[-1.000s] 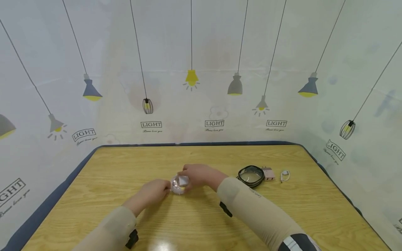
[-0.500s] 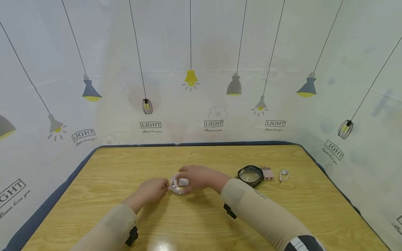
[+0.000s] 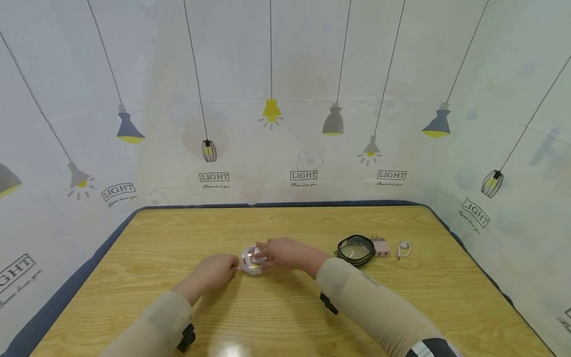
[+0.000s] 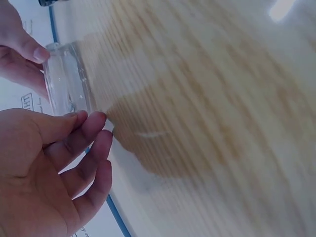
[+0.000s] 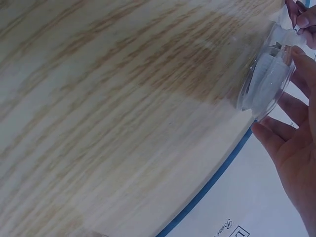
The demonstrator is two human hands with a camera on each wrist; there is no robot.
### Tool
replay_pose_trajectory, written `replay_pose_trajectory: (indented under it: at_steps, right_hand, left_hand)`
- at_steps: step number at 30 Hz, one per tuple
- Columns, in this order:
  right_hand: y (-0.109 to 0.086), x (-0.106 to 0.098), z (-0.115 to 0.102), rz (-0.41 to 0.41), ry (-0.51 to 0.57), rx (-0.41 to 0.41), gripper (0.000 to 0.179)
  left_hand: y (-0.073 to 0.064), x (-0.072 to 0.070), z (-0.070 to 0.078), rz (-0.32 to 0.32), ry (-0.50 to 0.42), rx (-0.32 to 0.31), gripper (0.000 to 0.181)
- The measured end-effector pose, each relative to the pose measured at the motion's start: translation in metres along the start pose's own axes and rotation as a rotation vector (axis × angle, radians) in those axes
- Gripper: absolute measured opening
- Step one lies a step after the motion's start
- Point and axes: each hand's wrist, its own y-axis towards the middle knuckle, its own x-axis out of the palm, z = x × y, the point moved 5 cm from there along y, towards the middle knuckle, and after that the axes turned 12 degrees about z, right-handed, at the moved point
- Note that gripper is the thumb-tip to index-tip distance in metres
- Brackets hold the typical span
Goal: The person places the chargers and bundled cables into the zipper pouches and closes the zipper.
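A round see-through pouch point(image 3: 250, 262) with something whitish inside lies left of the table's middle. In the left wrist view the pouch point(image 4: 66, 76) shows a thick clear rim. My left hand point(image 3: 216, 270) pinches its left edge between thumb and forefinger; the other fingers curl loosely. From the right, my right hand point(image 3: 285, 253) holds the pouch's rim, thumb on the near side and fingers spread over the top. The right wrist view has the pouch point(image 5: 269, 71) between the thumb and fingers of the right hand point(image 5: 298, 133). What exactly lies inside is unclear.
To the right on the wooden table point(image 3: 285, 317) stand a black-trimmed round clear pouch point(image 3: 356, 249), a pale pink plug charger point(image 3: 380, 247) and a short coiled white cable point(image 3: 404, 250). A printed cloth point(image 3: 250, 163) surrounds the table's back and sides.
My right hand has loosened around the pouch, and its fingers now reach over its top. The white thing inside shows less. My left hand has stayed at the left edge.
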Motion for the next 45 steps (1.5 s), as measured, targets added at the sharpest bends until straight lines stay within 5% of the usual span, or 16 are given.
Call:
replay_pose_trajectory:
  at_steps: [37,45]
  right_hand:
    - [0.001,0.001,-0.004,0.063,-0.012,0.014,0.038]
    - [-0.001,0.0,-0.008,0.068,-0.023,-0.021,0.037]
  left_hand:
    - [-0.001,0.006,0.033,-0.036,-0.069,0.047,0.028]
    - [-0.001,0.011,0.025,-0.049,-0.105,-0.019,0.016]
